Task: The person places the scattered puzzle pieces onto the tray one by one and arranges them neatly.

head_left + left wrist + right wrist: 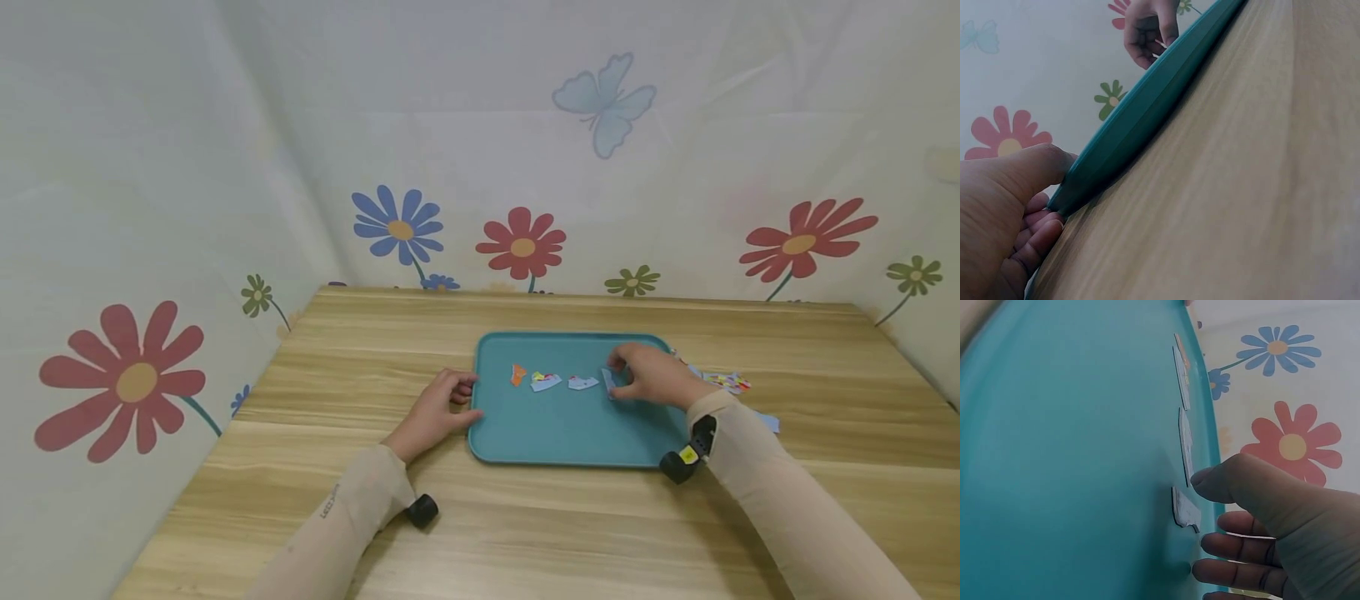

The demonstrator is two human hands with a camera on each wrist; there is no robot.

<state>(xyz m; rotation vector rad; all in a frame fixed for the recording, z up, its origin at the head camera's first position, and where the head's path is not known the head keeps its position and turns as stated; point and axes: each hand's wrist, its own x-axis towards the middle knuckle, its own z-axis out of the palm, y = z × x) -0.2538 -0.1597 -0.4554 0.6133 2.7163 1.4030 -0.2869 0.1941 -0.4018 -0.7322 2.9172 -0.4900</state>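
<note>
Teal rectangular tray (555, 437) flat on wooden table (525, 533), low rim, four flat printed cut-out pieces inside, roughly in a row across its upper half. From left: orange piece (517, 374), pale blue piece with yellow and red print (545, 382), second pale blue piece (582, 382), then narrow light-blue piece (608, 383) by the right hand (660, 379). All four lie apart from one another; fine print too small to read. Right hand over the tray's right part, thumb and fingers spread, narrow piece just beside the tips; can't tell if they touch it. Left hand (431, 414) at the tray's left rim, fingers curled, thumb and fingers pinching the edge. Outside the tray, right side: multicoloured pieces (727, 382) on the table, partly behind the right arm, plus a plain blue piece (769, 422) nearer, half covered by the sleeve
</note>
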